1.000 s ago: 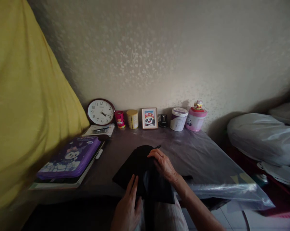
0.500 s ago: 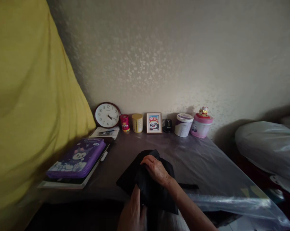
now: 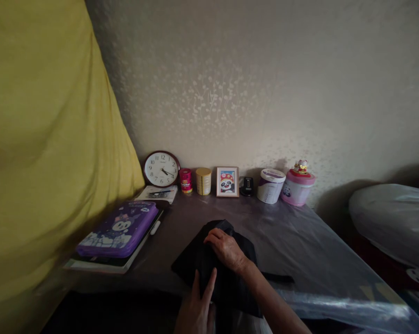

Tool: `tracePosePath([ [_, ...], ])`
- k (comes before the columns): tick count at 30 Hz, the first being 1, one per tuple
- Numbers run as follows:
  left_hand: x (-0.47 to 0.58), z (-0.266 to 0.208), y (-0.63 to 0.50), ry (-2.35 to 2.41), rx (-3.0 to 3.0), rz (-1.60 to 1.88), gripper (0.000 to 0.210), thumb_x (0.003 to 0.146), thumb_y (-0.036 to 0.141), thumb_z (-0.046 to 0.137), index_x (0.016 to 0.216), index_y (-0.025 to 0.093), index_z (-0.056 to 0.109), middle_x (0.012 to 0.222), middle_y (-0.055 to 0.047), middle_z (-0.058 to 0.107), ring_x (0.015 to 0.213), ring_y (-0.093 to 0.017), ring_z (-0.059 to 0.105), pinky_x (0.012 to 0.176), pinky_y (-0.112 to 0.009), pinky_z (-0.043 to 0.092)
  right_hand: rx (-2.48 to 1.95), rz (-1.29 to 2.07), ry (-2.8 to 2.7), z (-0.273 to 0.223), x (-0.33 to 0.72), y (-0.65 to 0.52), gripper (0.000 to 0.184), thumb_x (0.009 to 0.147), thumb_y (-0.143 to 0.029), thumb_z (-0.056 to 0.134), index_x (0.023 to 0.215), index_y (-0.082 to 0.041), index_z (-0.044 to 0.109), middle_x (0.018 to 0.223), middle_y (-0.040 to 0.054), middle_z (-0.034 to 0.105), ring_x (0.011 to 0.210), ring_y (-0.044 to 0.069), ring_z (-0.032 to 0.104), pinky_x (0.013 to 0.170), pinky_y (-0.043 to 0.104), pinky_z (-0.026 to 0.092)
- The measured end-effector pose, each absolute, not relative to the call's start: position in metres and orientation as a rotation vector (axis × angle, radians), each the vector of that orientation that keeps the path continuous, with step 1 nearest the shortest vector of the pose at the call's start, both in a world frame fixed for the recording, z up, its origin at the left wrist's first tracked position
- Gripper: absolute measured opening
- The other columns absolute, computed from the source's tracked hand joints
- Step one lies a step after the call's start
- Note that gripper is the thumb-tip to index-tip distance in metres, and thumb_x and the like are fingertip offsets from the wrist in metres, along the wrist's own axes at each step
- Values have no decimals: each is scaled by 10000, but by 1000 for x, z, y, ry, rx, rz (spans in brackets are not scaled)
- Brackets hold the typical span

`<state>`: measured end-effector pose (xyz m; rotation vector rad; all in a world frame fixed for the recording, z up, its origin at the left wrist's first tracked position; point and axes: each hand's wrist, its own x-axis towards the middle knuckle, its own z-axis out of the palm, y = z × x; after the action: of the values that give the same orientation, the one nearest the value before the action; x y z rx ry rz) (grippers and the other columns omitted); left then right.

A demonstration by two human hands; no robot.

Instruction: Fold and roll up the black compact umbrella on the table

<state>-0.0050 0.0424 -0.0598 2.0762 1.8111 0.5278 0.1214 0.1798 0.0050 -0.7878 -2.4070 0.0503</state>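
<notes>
A folded black cloth piece [image 3: 185, 263] lies at the table's front edge, and a narrow black strap [image 3: 279, 278] sticks out to its right. What kind of item it is cannot be made out. My right hand [image 3: 226, 250] is on top of the cloth, its fingers bent and closed on the fabric near the upper part. At the near side, my left hand [image 3: 197, 306] rests against the cloth, two fingers stretched out and spread apart over it. The lower part of the left hand runs out of the frame.
Along the wall stand a clock [image 3: 161, 169], a red can [image 3: 186, 181], a yellow tin [image 3: 203, 182], a framed panda picture [image 3: 227, 182], a black gadget [image 3: 247, 186] and two tubs [image 3: 271, 186]. A purple case [image 3: 120, 229] lies on books at left, beside a yellow curtain [image 3: 56, 139].
My left hand's fingers have come out from the fold and now lie spread on the cloth. My right hand keeps its hold. The view has shifted slightly.
</notes>
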Motion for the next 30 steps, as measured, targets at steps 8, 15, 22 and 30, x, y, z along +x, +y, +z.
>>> tracePosePath([
  [8, -7, -71, 44, 1869, 2159, 466, 622, 859, 117, 353, 1448, 224, 183, 1431, -225, 387, 1067, -266, 633, 855, -350, 523, -826, 209, -2213, 2, 131, 161, 265, 934, -186, 422, 1170, -219, 538, 1284, 97, 517, 1104, 178, 571, 919, 334, 507],
  [15, -6, -98, 49, 1940, 2216, 579, 648, 843, 124, 362, 1450, 262, 180, 1417, -183, 424, 1089, -256, 620, 848, -359, 535, -826, 184, -2169, -16, 151, 153, 192, 936, -194, 439, 977, -209, 626, 1002, 70, 667, 973, 191, 613, 891, 385, 503],
  [22, -3, -106, 49, 2017, 2266, 555, 669, 813, 113, 387, 1438, 293, 229, 1368, -105, 502, 1068, -248, 628, 824, -333, 548, -940, 60, -2095, -35, 153, 199, 236, 922, -197, 460, 1103, -195, 611, 1175, 106, 631, 1104, 219, 568, 961, 458, 447],
  [30, -3, -101, 48, 2023, 2236, 506, 687, 802, 83, 375, 1446, 254, 209, 1347, -157, 507, 989, -252, 666, 762, -326, 559, -1036, 18, -2004, -26, 156, 205, 242, 926, -176, 434, 1086, -178, 616, 1147, 120, 636, 1082, 231, 576, 937, 464, 455],
])
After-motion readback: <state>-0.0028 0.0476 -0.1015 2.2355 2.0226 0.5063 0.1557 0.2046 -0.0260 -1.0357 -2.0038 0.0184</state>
